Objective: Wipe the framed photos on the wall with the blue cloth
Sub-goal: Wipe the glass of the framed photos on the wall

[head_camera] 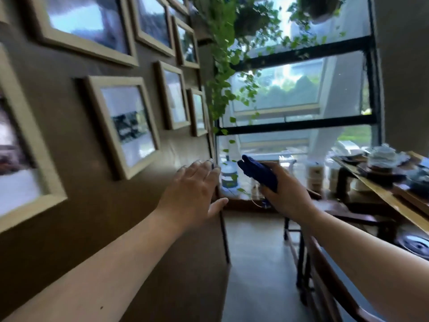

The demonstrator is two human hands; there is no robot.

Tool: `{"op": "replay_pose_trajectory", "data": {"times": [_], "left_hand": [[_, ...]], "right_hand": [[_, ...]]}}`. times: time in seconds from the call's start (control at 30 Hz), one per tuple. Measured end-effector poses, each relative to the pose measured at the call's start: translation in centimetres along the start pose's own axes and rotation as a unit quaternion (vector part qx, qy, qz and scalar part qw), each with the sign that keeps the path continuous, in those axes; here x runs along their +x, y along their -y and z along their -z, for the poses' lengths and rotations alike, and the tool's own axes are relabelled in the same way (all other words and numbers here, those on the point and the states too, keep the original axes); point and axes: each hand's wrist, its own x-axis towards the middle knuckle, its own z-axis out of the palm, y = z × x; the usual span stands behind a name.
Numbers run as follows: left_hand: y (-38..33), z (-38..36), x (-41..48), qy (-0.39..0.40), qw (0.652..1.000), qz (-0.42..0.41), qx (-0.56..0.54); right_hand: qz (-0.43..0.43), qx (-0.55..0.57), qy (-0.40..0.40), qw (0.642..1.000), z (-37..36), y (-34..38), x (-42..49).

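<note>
Several light wooden framed photos hang on the brown wall at my left; the closest lower one (125, 125) shows a dark picture strip, and a smaller frame (174, 95) hangs beyond it. My left hand (192, 190) is stretched forward, fingers apart and empty, below and to the right of those frames, near the wall's far edge. My right hand (286, 192) is closed around a folded blue cloth (257, 170), held in mid-air away from the wall. The whole view is motion-blurred.
A long wooden table (380, 194) with dishes and jars runs along the right. A dark chair (308, 247) stands beside it. Trailing green vines (222, 66) hang in front of a large window (301, 89) ahead. A narrow floor strip runs between wall and table.
</note>
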Motion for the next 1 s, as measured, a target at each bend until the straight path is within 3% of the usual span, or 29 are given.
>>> {"op": "replay_pose_trajectory", "data": {"times": [0.33,0.63,0.83,1.0], "left_hand": [[9.6,7.6,-1.1,-0.016,0.978,0.119,0.169],[13.7,11.4,1.6,-0.008,0.926,0.217,0.308],[15.8,11.0,4.4,0.026,0.894,0.268,0.358],[16.9,9.2,5.4,0.064,0.879,0.299,0.366]], "right_hand": [[0.114,0.206,0.044,0.971,-8.1,11.0,10.7],[0.207,0.305,0.065,0.927,-12.7,17.0,18.7],[0.285,0.21,0.015,0.935,-13.7,20.1,20.0],[0.36,0.148,0.003,0.921,-15.3,21.2,20.0]]}}
